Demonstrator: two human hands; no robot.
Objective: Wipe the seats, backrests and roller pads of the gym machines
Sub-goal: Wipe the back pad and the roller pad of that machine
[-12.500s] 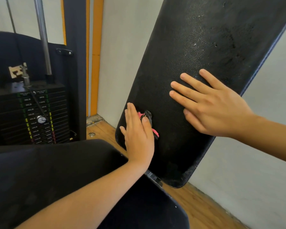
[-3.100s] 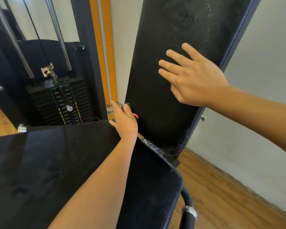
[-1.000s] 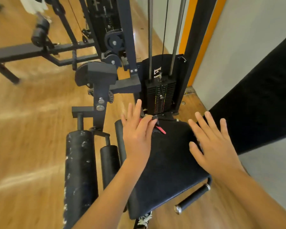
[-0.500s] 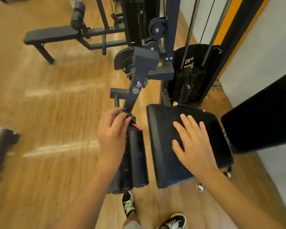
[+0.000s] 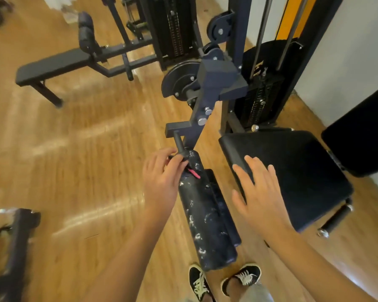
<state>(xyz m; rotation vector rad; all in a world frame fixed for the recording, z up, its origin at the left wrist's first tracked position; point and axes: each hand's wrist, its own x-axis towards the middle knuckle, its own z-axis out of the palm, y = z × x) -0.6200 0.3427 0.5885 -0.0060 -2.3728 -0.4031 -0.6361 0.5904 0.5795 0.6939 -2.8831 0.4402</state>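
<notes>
One dark item, pinched by left hand atop roller pad, right hand splayed

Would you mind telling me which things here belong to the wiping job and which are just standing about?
In the job: left hand gripping a dark wipe with a pink strip; cracked roller pad; seat; backrest; right hand, open at the seat's edge.
Idle just now: flat bench; weight stack; wooden floor.
</notes>
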